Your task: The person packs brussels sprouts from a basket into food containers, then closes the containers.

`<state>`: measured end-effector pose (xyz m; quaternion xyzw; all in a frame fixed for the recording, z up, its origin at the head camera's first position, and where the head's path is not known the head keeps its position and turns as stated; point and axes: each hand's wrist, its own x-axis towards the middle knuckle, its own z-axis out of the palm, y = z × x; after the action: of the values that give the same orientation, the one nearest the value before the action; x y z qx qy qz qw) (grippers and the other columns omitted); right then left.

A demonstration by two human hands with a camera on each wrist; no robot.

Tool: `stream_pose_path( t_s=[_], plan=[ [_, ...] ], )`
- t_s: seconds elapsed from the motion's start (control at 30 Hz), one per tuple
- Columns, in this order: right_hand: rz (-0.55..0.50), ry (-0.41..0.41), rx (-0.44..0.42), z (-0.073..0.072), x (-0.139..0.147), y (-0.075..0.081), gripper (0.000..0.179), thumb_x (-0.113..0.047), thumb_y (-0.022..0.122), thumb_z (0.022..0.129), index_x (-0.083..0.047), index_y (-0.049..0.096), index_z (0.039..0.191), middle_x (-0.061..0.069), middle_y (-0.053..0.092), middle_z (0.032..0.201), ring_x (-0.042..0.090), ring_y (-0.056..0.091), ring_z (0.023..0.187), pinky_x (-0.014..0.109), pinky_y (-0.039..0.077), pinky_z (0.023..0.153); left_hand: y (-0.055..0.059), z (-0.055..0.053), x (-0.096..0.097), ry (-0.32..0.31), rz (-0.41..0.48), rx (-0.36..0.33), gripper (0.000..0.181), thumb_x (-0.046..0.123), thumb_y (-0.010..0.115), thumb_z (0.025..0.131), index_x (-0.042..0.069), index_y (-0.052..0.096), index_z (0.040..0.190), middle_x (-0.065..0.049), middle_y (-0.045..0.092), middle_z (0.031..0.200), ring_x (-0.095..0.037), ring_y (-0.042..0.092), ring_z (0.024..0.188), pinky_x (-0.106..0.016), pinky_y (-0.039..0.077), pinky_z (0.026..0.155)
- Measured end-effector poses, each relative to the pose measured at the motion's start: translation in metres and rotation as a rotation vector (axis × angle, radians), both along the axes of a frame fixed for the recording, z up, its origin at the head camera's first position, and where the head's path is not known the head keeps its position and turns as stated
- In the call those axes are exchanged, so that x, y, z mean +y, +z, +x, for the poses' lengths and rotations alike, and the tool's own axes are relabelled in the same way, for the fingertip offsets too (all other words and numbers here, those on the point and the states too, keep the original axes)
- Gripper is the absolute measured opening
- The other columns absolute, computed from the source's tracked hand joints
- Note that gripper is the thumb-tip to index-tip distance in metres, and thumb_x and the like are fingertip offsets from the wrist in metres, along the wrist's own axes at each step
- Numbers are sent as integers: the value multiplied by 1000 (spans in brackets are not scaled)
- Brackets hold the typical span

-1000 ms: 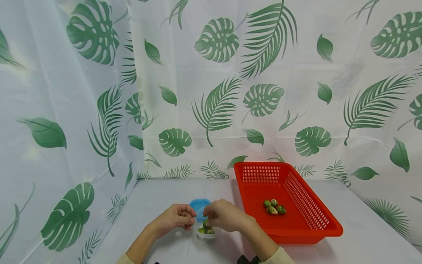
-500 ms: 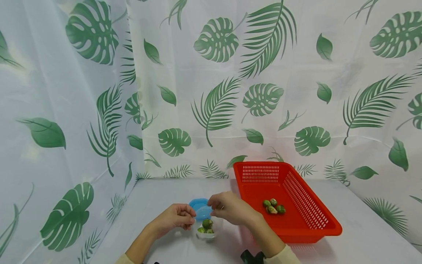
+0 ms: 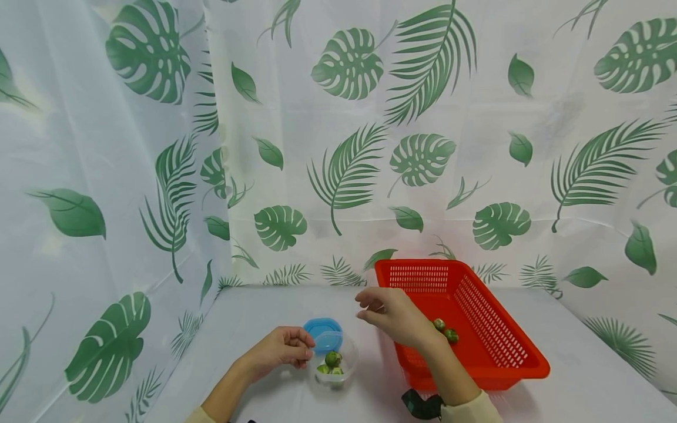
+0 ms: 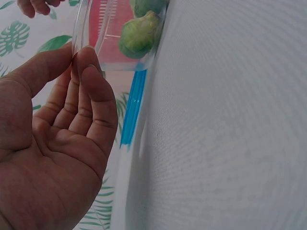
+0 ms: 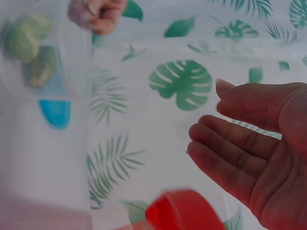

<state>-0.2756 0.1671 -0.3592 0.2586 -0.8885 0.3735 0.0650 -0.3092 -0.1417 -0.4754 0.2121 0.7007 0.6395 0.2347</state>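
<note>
My left hand (image 3: 282, 348) pinches the rim of a clear plastic container (image 3: 350, 365) between thumb and fingers, as the left wrist view shows close up. Several Brussels sprouts (image 3: 332, 359) lie inside it; one sprout (image 4: 138, 37) shows through the wall in the left wrist view. Behind the container is a blue lid (image 3: 321, 325), partly seen through the clear plastic. My right hand (image 3: 394, 316) is in the air by the left side of a red basket (image 3: 471, 311), its fingers apart and holding nothing. In the basket sit more sprouts (image 3: 451, 335), some hidden behind the right arm.
The perforated red basket takes up the right side of the white table (image 3: 264, 305). A leaf-patterned curtain (image 3: 349, 247) hangs at the back and left. A dark strap-like piece (image 3: 421, 405) shows beside the right wrist.
My right hand has let go of a sprout in the container and moved up and right towards the basket. The left hand has stayed at the container's rim.
</note>
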Motion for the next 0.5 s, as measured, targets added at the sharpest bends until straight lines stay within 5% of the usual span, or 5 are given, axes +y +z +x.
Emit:
stream_pose_path(
  t_s=[0.5],
  plan=[
    [-57,-119,114,0,27,16,30,-20,79,94,-23,73,123,-7,75,112,14,71,99,26,61,81,0,1,-1,3,-12,5,42,18,77,95,-12,61,120,1,72,85,-11,67,76,-30,58,74]
  ],
)
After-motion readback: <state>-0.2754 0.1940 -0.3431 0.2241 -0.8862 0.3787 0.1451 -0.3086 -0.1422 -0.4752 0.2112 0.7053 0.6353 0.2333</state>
